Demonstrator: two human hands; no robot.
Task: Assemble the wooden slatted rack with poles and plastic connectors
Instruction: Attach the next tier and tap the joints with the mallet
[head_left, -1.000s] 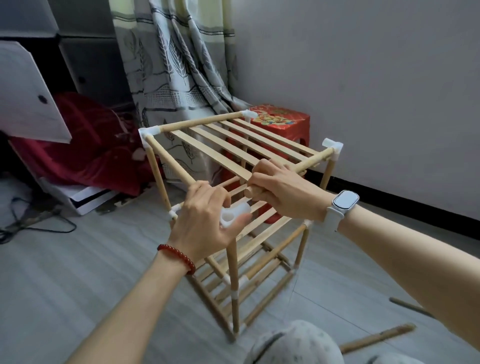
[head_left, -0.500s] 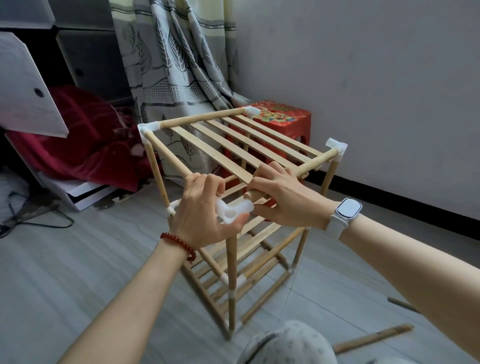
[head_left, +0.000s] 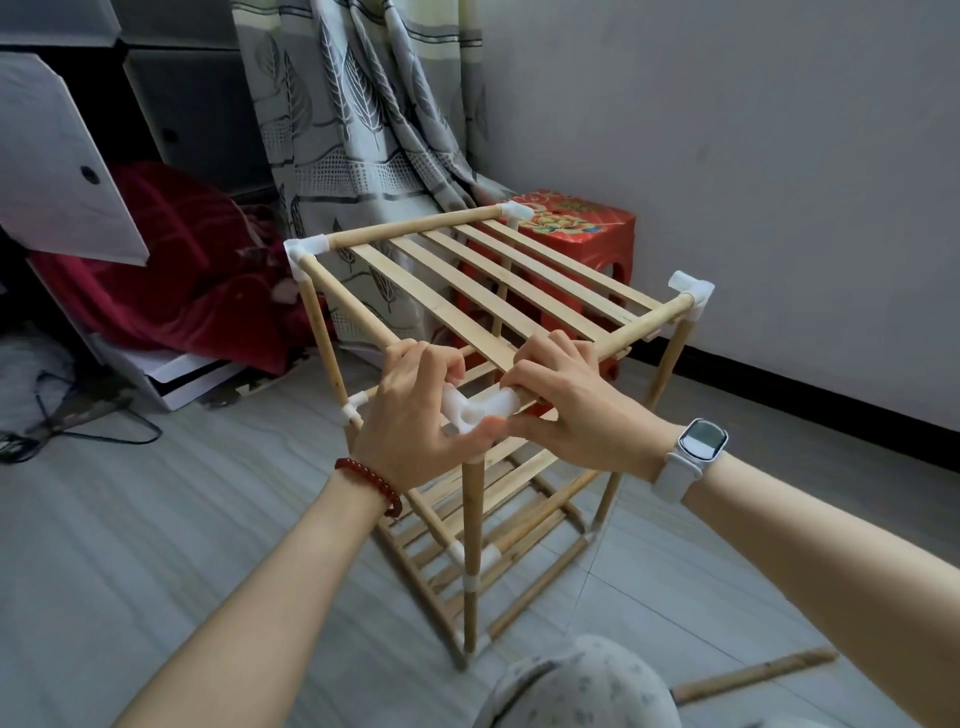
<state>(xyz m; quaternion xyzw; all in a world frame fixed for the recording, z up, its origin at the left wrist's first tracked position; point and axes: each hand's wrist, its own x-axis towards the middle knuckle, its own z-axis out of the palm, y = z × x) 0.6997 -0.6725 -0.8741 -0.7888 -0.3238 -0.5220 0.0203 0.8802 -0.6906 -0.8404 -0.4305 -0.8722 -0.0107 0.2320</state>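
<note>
White plastic connector (head_left: 475, 410) sits on the near corner post (head_left: 471, 551) of the rack (head_left: 498, 332), pinched by my left hand (head_left: 410, 421). Right hand (head_left: 576, 410) is wrapped around the near end of the top rail pole (head_left: 623, 330), right at the connector. Rack's standing on the floor (head_left: 156, 519), loose pole (head_left: 753, 675) at the near right, red stool (head_left: 582, 234) behind.

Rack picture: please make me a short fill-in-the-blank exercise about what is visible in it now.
1. The left hand grips a white plastic ____ at the near top corner of the rack.
2. The right hand grips the rack's near top ____.
3. The stool behind the rack is ____ in colour.
4. The right wrist wears a ____.

Missing words: connector; pole; red; watch
</note>
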